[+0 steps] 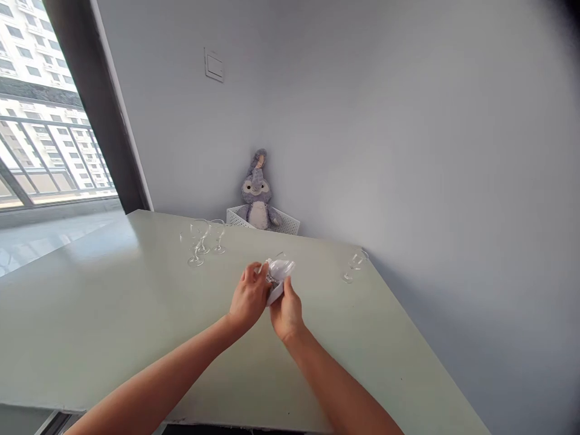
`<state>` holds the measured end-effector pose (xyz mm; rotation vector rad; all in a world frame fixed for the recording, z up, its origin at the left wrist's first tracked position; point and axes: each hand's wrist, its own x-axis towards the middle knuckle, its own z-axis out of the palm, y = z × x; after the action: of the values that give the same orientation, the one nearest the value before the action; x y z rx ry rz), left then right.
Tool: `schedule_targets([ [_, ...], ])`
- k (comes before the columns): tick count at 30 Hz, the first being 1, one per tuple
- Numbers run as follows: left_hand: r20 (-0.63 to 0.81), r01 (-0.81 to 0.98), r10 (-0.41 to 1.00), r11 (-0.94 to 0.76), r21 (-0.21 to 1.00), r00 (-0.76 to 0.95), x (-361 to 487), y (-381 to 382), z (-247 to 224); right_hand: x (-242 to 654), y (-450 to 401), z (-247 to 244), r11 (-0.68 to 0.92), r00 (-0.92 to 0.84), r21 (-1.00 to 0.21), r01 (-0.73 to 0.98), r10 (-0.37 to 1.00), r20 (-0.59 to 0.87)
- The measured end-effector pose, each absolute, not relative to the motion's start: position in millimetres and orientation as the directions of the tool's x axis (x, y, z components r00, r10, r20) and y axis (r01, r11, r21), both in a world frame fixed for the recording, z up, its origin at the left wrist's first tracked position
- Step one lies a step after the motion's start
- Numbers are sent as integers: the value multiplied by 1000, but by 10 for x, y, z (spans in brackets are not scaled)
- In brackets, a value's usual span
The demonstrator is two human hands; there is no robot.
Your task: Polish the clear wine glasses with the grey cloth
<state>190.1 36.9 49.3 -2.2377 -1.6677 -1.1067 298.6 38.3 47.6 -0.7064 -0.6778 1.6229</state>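
Observation:
My left hand (248, 296) and my right hand (286, 311) meet above the middle of the pale green table (90, 302). Between them they grip a white cloth (281, 272) wrapped around a clear stemmed glass (273, 277), which is mostly hidden by the cloth. Its rim shows faintly above the cloth. Behind my left hand, a group of 3 clear stemmed glasses (202, 241) stands close together. Another stemmed glass (356, 264) is to the right, near the table's far edge, and seems to lie tilted.
A white lattice basket (263, 220) stands in the corner behind the table, holding a grey plush rabbit (256, 193). A wall switch (214, 65) is on the grey wall. A large window with a railing (45, 145) is at the left.

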Motion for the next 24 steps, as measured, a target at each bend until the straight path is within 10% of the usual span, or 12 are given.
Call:
schedule_targets([
  [6, 635, 781, 772, -411, 470, 24, 2129, 392, 522, 2940, 325, 586, -33, -233, -871, -491, 968, 94],
  [13, 108, 168, 992, -117, 979, 59, 1880, 421, 690, 3223, 496, 430, -217, -426, -905, -366, 904, -45],
  [18, -80, -242, 941, 166, 956, 328, 1840, 550, 810, 3275, 511, 359, -234, -505, -893, -384, 863, -9],
  [24, -146, -285, 976, 188, 940, 163, 1959, 664, 591, 3364, 611, 215, -61, -226, -974, -220, 974, -10],
])
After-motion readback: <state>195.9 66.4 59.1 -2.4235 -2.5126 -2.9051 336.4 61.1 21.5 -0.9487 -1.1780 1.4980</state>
